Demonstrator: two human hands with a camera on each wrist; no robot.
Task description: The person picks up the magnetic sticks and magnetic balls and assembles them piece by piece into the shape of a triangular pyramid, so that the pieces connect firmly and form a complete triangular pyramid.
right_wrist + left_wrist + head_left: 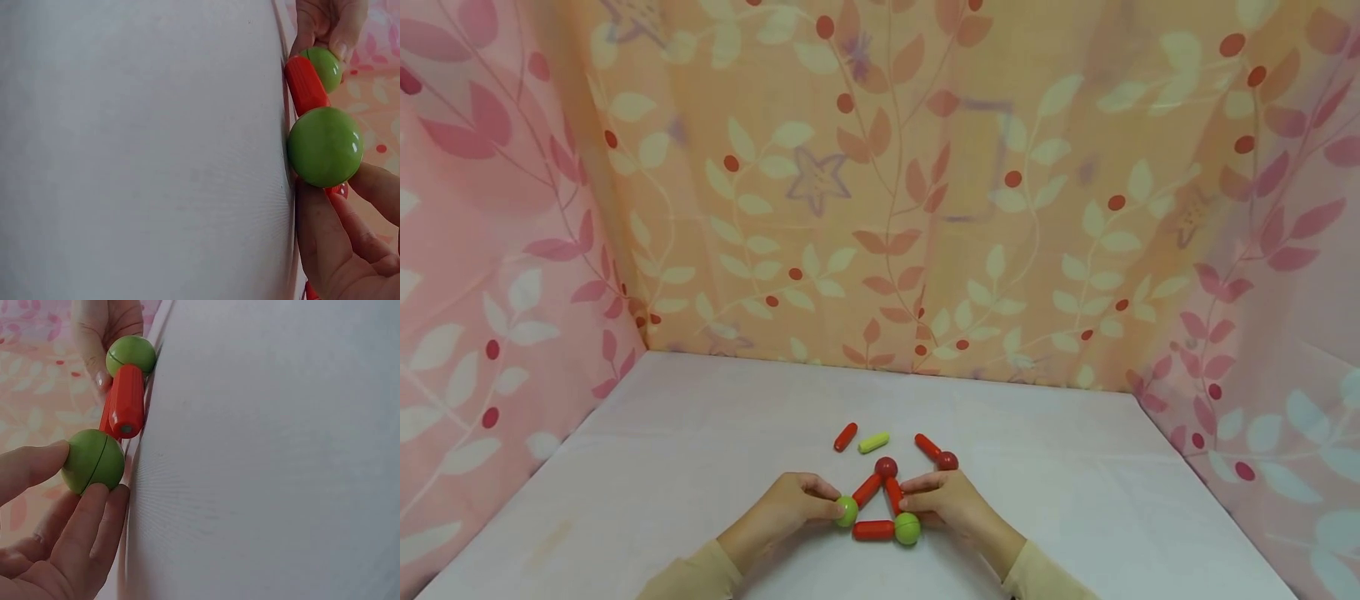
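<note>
Red rods and balls form a nearly closed triangle on the white table. A dark red ball [886, 467] sits at its far corner, with a red rod [867, 490] running to a green ball [847, 511]. My left hand [790, 510] pinches that green ball between thumb and fingers. Another red rod [892, 493] slants to a second green ball [907, 528]; my right hand [946, 502] grips this rod beside the ball, its hold partly hidden. From the second green ball, a near red rod [873, 530] points left. Its bare end [126, 429] stands apart from the left-hand ball.
Behind the triangle lie a loose red rod [846, 437] and a yellow-green rod [874, 442]. Beyond my right hand, a red rod [927, 447] joins another red ball [947, 461]. Leaf-patterned cloth [880, 208] walls the white table [700, 417] at the back and sides.
</note>
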